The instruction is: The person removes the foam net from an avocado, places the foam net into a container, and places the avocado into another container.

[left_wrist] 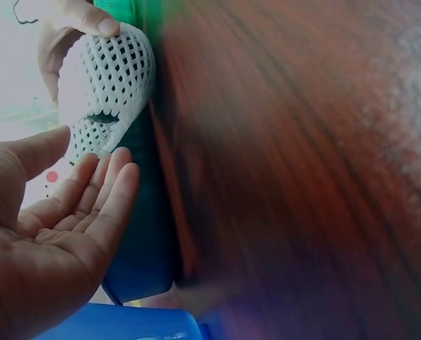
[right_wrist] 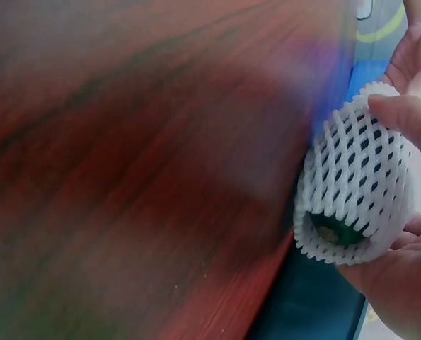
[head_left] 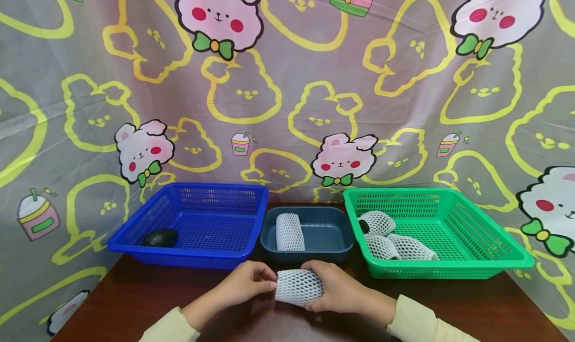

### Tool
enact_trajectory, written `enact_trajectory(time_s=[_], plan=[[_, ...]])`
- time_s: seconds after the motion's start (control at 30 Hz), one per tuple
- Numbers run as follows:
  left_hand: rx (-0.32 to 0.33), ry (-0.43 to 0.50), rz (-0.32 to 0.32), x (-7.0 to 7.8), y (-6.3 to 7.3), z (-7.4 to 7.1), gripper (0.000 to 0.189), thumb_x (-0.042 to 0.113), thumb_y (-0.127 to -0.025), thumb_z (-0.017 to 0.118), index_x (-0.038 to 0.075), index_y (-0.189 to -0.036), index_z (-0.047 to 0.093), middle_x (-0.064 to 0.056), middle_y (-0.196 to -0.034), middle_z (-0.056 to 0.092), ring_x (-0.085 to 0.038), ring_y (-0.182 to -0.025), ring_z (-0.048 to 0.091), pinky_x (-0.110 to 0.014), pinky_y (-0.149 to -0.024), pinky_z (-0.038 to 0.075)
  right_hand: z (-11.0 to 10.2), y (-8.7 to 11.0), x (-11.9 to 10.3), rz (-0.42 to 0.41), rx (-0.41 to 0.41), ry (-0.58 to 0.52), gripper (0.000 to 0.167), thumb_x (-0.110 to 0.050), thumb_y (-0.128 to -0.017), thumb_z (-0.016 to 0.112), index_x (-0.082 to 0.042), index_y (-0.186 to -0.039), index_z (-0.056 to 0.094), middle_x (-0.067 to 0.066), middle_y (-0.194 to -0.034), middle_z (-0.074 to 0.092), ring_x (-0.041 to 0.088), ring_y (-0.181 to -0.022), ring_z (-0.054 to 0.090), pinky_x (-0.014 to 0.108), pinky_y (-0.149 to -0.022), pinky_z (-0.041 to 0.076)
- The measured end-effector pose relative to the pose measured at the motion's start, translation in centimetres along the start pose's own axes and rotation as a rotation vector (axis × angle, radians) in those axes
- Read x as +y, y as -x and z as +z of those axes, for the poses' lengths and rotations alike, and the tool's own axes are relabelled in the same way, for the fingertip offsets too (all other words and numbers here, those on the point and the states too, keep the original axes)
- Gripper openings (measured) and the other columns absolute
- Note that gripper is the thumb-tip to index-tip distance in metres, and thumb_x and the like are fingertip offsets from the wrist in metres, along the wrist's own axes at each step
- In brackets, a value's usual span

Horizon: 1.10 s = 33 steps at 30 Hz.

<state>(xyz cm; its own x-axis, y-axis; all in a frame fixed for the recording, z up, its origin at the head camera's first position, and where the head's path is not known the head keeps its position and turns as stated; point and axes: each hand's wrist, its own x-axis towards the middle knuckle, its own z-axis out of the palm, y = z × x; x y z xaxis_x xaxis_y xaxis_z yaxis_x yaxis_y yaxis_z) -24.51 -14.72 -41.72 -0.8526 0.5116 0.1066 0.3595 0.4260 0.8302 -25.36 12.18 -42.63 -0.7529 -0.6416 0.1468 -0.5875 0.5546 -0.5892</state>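
An avocado [right_wrist: 341, 230] in a white foam net [head_left: 298, 286] is held above the table's front part. My right hand [head_left: 342, 289] grips it from the right, thumb and fingers around the net. At the net's left end is my left hand [head_left: 242, 283]; in the left wrist view its fingers [left_wrist: 114, 205] are extended and loosely spread, with nothing gripped. Dark green skin shows through the net's open end in the right wrist view. Behind the hands, another white foam net [head_left: 289, 232] lies in the dark blue-grey tub [head_left: 330, 256].
At left, a blue basket [head_left: 188, 259] holds a bare dark avocado [head_left: 160, 238]. The green basket [head_left: 449, 269] at right contains several net-covered fruits [head_left: 409, 247]. All stand on a brown wooden table [head_left: 251, 327] before a patterned curtain [head_left: 278, 82].
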Motion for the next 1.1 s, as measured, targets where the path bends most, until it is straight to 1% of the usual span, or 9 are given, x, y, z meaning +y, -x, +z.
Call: enact_trajectory(time_s=[0.17,0.33,0.43,0.57,0.63,0.8,0.87,0.97,1.1], plan=[[-0.009,0.083,-0.017,-0.1,-0.1,0.2,0.012,0.011,-0.088,0.070,0.001,-0.095,0.069,-0.004,-0.085,0.067,-0.014,-0.073,0.062,-0.025,-0.064,0.052,-0.3,0.0,0.1,0.006,-0.012,0.000,0.074,-0.044,-0.070,0.085,-0.008,-0.127,0.054,-0.003,-0.115,0.060,0.008,-0.096,0.055,0.029,-0.085,0.048],[-0.019,0.201,-0.037,-0.3,-0.4,0.5,0.012,0.003,-0.088,0.067,-0.005,-0.097,0.067,-0.010,-0.087,0.067,-0.020,-0.076,0.065,-0.032,-0.067,0.056,-0.5,0.1,0.0,0.010,-0.027,-0.016,0.077,-0.045,-0.071,0.084,-0.006,-0.130,0.053,-0.001,-0.118,0.060,0.009,-0.099,0.054,0.031,-0.088,0.047],[-0.028,0.278,-0.033,-0.4,-0.5,0.7,0.013,-0.002,-0.088,0.064,-0.011,-0.098,0.065,-0.014,-0.089,0.067,-0.022,-0.078,0.066,-0.036,-0.069,0.057,-0.5,0.1,0.0,0.012,-0.035,-0.024,0.077,-0.045,-0.071,0.084,-0.006,-0.130,0.053,-0.001,-0.119,0.059,0.009,-0.100,0.054,0.032,-0.089,0.047],[-0.034,0.348,-0.017,-0.4,-0.7,1.0,0.015,-0.006,-0.088,0.061,-0.015,-0.100,0.064,-0.018,-0.092,0.068,-0.020,-0.080,0.066,-0.035,-0.071,0.057,-0.5,0.1,0.0,0.012,-0.041,-0.025,0.077,-0.044,-0.071,0.084,-0.006,-0.130,0.053,-0.001,-0.119,0.059,0.009,-0.100,0.054,0.032,-0.090,0.046],[-0.028,0.351,-0.009,-0.4,-0.8,1.2,0.016,-0.005,-0.088,0.062,-0.015,-0.100,0.065,-0.018,-0.094,0.069,-0.017,-0.081,0.066,-0.033,-0.071,0.056,-0.6,0.1,0.1,0.012,-0.044,-0.024,0.077,-0.044,-0.072,0.084,-0.006,-0.131,0.053,-0.001,-0.119,0.059,0.010,-0.101,0.054,0.032,-0.090,0.046],[-0.010,0.282,0.024,-0.3,-1.1,1.6,0.016,-0.002,-0.086,0.067,-0.010,-0.100,0.069,-0.014,-0.094,0.070,-0.011,-0.080,0.064,-0.026,-0.070,0.054,-0.6,0.2,0.2,0.001,-0.047,-0.021,0.078,-0.045,-0.073,0.083,-0.004,-0.131,0.052,0.000,-0.121,0.059,0.010,-0.103,0.054,0.033,-0.092,0.045],[-0.013,0.270,0.033,-0.3,-1.1,1.8,0.018,0.000,-0.086,0.068,-0.009,-0.101,0.069,-0.014,-0.095,0.070,-0.011,-0.081,0.065,-0.024,-0.071,0.053,-0.7,0.3,0.2,-0.001,-0.052,-0.022,0.078,-0.044,-0.073,0.083,-0.004,-0.132,0.052,0.001,-0.122,0.059,0.010,-0.103,0.054,0.033,-0.092,0.046],[-0.023,0.278,0.032,-0.3,-1.1,1.9,0.020,0.002,-0.086,0.069,-0.009,-0.103,0.069,-0.014,-0.097,0.070,-0.012,-0.083,0.065,-0.023,-0.071,0.053,-1.1,0.5,0.3,-0.003,-0.059,-0.025,0.079,-0.045,-0.073,0.083,-0.004,-0.133,0.051,0.001,-0.123,0.058,0.010,-0.104,0.054,0.033,-0.092,0.046],[-0.041,0.268,0.036,-0.2,-1.0,1.9,0.023,0.002,-0.086,0.068,-0.010,-0.105,0.068,-0.014,-0.097,0.070,-0.012,-0.083,0.065,-0.023,-0.071,0.052,-1.6,0.9,0.5,-0.003,-0.062,-0.056,0.080,-0.045,-0.075,0.082,-0.001,-0.134,0.051,0.005,-0.127,0.058,0.011,-0.108,0.053,0.034,-0.094,0.045]])
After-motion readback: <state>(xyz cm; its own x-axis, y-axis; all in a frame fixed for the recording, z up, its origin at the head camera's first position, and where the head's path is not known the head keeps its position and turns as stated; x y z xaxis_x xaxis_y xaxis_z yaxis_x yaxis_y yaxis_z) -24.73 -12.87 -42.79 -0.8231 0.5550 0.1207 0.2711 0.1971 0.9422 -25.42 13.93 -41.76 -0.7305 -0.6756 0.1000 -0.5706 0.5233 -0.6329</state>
